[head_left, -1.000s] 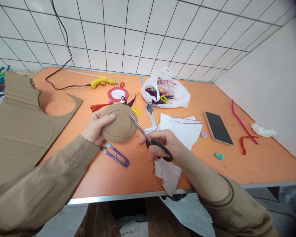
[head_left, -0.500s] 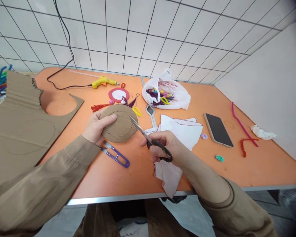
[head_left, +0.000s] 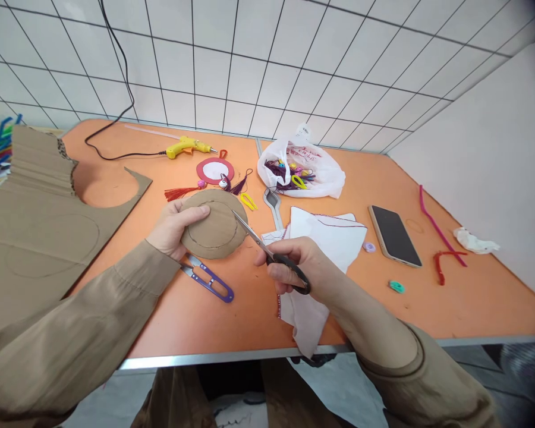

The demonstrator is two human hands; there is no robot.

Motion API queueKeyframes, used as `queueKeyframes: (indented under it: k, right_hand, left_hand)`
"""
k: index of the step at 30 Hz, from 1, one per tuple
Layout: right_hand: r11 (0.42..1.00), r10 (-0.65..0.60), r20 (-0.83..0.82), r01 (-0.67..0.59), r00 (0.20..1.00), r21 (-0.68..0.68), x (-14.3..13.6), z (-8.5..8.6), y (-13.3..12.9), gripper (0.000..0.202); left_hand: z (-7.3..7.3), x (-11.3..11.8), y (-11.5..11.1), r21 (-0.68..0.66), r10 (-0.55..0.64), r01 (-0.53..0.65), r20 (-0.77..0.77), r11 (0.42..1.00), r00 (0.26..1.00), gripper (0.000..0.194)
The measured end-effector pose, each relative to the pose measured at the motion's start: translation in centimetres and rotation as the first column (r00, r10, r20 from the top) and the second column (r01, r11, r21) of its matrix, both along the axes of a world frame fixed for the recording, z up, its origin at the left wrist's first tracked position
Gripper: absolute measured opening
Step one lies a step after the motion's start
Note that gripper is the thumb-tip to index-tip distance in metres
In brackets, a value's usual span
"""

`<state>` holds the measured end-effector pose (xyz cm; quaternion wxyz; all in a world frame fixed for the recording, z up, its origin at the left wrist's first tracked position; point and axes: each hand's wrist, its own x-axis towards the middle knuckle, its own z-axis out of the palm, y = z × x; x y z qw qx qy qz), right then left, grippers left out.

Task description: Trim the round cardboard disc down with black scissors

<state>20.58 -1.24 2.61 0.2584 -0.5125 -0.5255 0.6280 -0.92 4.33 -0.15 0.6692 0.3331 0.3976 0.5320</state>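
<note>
My left hand [head_left: 172, 229] grips the left edge of a round cardboard disc [head_left: 216, 229], thumb on top and fingers underneath. A smaller circle line runs inside the disc's rim. In my right hand [head_left: 294, 264] are scissors with black handles [head_left: 258, 238]; their blades look closed, and the tip lies on the disc at its upper right, by the circle line. Purple thread snips [head_left: 211, 282] lie on the table just below the disc. Beneath my right hand is a white cloth [head_left: 325, 235] with dark red stitching.
Cut cardboard [head_left: 40, 238] covers the left side. Toward the wall lie a yellow glue gun [head_left: 188, 147], a red-rimmed disc [head_left: 215, 170], tassels [head_left: 185, 192] and a white bag [head_left: 321, 172]. At right are a phone [head_left: 395, 235] and pipe cleaners [head_left: 441, 229].
The cardboard disc and my left hand have shifted very slightly left. The scissors' tip has moved a little left with it; both grips are the same.
</note>
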Motion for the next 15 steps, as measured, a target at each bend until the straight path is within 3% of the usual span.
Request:
queueKeyframes:
  k: [9, 15]
  right_hand:
    - [0.999, 0.026, -0.001, -0.026, 1.0, 0.022, 0.17, -0.13, -0.24, 0.02]
    - [1.0, 0.022, -0.037, -0.022, 0.999, -0.005, 0.14, -0.39, -0.14, 0.024]
  left_hand:
    - [0.79, -0.21, -0.08, 0.006, -0.024, 0.024, -0.056, 1.0, 0.998, 0.024]
    - [0.45, -0.43, 0.19, 0.015, -0.033, 0.033, -0.049, 0.999, 0.998, 0.022]
